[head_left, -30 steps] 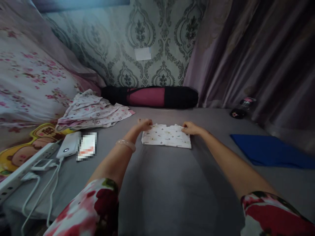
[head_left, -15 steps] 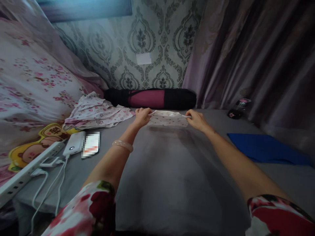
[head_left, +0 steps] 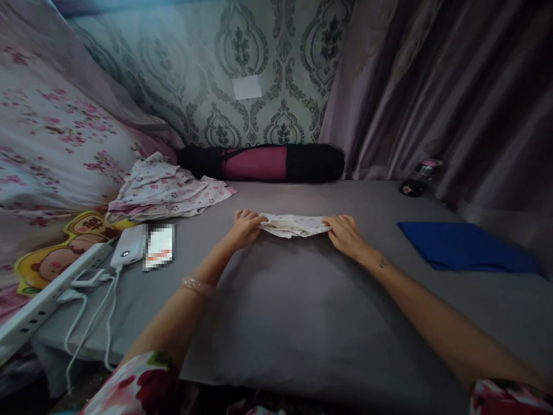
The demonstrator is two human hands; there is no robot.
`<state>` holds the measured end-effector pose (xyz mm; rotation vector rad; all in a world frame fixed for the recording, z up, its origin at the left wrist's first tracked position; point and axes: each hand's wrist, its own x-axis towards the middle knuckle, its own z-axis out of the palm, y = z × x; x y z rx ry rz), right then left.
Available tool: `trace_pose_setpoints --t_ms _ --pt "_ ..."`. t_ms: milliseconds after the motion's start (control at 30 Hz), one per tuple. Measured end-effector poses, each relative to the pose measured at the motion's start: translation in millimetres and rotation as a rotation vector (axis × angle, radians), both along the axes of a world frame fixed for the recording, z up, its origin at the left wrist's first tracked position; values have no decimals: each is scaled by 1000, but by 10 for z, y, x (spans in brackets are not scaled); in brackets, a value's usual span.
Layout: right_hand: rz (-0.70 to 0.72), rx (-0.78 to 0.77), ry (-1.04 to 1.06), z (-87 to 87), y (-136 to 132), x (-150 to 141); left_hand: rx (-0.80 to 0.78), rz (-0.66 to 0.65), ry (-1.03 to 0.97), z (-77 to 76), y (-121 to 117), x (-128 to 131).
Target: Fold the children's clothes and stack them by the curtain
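A small white printed cloth, folded into a narrow strip, is stretched between my two hands over the grey sheet. My left hand pinches its left end, fingers closed. At the right end my right hand grips it the same way, with the thumb toward the cloth. Folded layers show along the strip's near side. Whether the cloth rests on the sheet or is just above it, I cannot tell.
A crumpled printed garment lies at the back left. A black and pink rolled bag lies along the wall. On the left are a power strip and a white power bank. To the right are a blue folded cloth and a dark bottle.
Both hands first lifted the cloth's far edge up from the sheet, then brought it down toward me. The flat rectangle has become a narrower folded strip.
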<state>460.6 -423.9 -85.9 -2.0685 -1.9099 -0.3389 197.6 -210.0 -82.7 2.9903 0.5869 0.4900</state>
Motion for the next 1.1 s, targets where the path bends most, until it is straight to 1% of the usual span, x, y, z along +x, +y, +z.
trace_pose_setpoints --t_ms 133,233,367,467,567,633,700,733,800,867,967,1100 --pt "67 -54 -28 -160 -91 -45 -10 -42 77 -141 -37 -84" --pt "91 -104 -44 -227 -135 -61 -29 -44 106 -212 -48 -133" --pt "110 -153 -26 -209 -196 -75 -53 -66 126 -228 -37 -212" --pt "94 -181 31 -134 -187 -86 -104 -39 121 -170 -35 -216" --pt "11 -193 90 -55 -36 -135 -156 55 93 -86 -68 -66" --pt "-54 -161 118 -31 147 -215 -171 146 56 -52 -115 125" --pt "-117 -94 144 -47 358 -332 -169 219 21 -54 -182 345" --pt "-135 -70 155 -71 459 -398 -162 206 28 -68 -218 447" --pt "-140 -49 156 -143 621 -522 -141 125 94 -118 -281 602" --pt "-137 -95 153 -231 714 -612 -135 41 186 -184 -316 670" --pt "-144 -199 165 -350 749 -655 -178 -39 281 -275 -301 648" --pt "-151 -239 163 -434 739 -626 -220 -109 343 -327 -229 584"
